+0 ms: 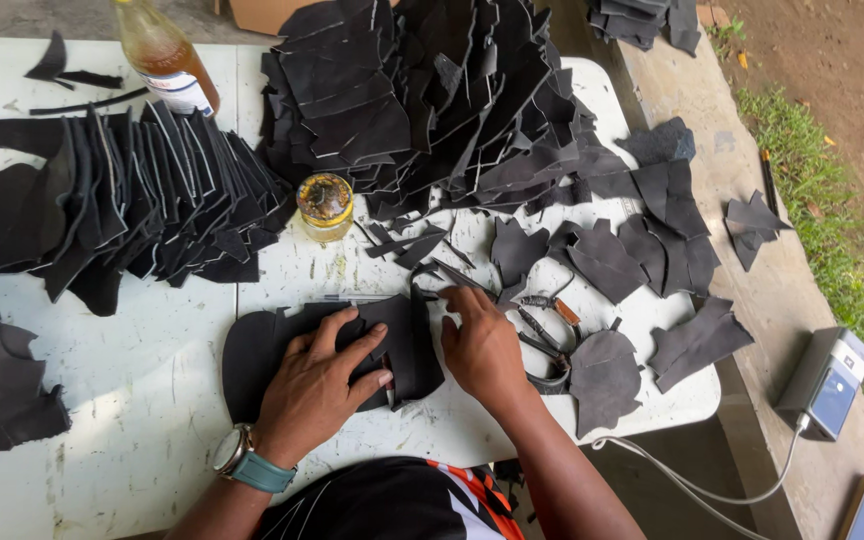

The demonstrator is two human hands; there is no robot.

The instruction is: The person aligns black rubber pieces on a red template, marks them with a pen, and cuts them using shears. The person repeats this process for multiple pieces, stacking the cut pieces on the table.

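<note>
Left hand (320,385) flat, fingers spread, pressing matte black curved leather piece (262,350) on scuffed white desk (152,390); right hand (482,350) beside, grip loose, empty.

The person's body appears at the lower edge of the head view as two bare forearms and two bare hands. The left hand (320,388) has no rings or glove; short trimmed nails are visible on its fingers. On the left wrist sits a wristwatch (232,450) with a round metal-coloured case and a teal strap (262,472). The right hand (484,345) is likewise bare, with no watch or band on that forearm. Between the forearms, the torso shows a black shirt (382,500) with white panels and an orange-red patterned section near its right side.
</note>
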